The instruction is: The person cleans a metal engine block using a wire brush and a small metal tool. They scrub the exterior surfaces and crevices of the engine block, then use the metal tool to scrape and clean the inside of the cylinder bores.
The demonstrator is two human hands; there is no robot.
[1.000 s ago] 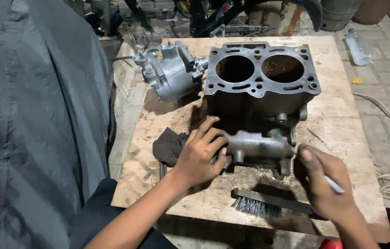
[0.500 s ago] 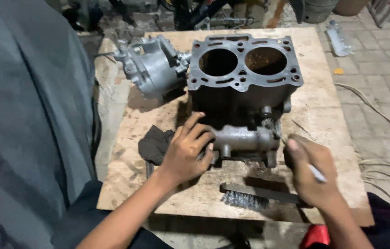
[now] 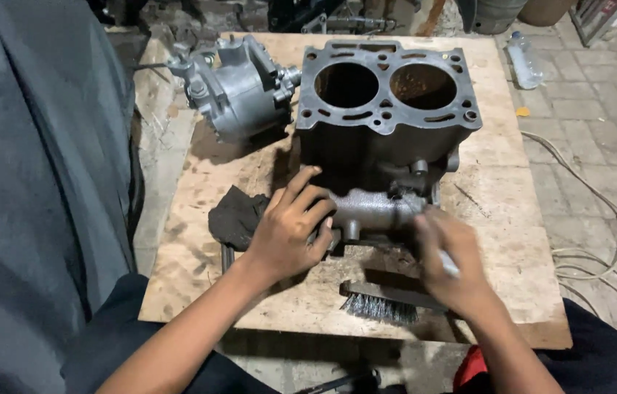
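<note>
Steadying and scrubbing: one entry, two hands on a cylinder block.

- Left hand (image 3: 290, 230): fingers spread wide, palm laid flat on the grey pipe fitting (image 3: 370, 211) at the block's near face. Grips nothing; presses.
- Right hand (image 3: 448, 264): curled narrow around a thin tool (image 3: 448, 264), of which only a pale handle stub shows; the working end is blurred against the fitting, so its kind cannot be told.
- Block (image 3: 385, 124): dark, twin-bore, standing just beyond both hands on the board (image 3: 502, 241), bores up.
- Wire brush (image 3: 385, 303): lying idle just near of the right hand, bristles toward the person.
- Rag (image 3: 239, 215): dark, crumpled, just left of the left hand.
- Silver engine part (image 3: 239, 91): well beyond the left hand, beside the block.
- Bottle (image 3: 523, 62): clear plastic, on the paving far beyond the right hand; contents cannot be told.

Progress, as judged: the fitting looks paler than the block body, suggesting cleaning is under way there. The right bore shows rust-brown inside, the left looks darker; the top face remains grimy. Much appears left.

Containers: both bores hold nothing visible.
</note>
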